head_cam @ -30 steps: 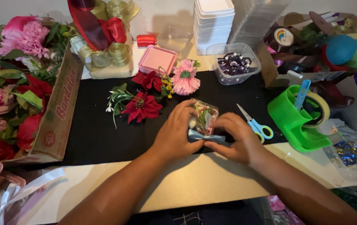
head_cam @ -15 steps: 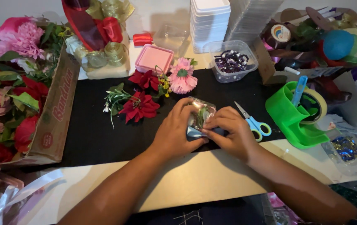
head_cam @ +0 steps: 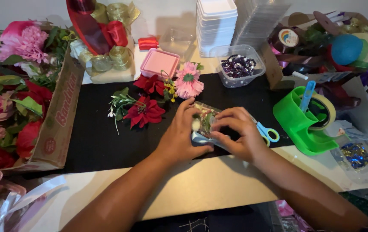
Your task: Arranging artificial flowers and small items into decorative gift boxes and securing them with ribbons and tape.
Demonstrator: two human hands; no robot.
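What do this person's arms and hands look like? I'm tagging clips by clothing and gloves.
Both forearms are bare up to the frame edge: no sleeves in view. The left hand and right hand wear no gloves. No rings, watch or bracelets show, though the wrists are only partly visible.

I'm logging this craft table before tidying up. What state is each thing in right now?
clear box: held between both hands, flowers inside
left hand: gripping the box
right hand: gripping the box
scissors: lying flat, partly under the right hand
tape dispenser: upright, roll loaded
bead tub: open, filled
pink box: closed
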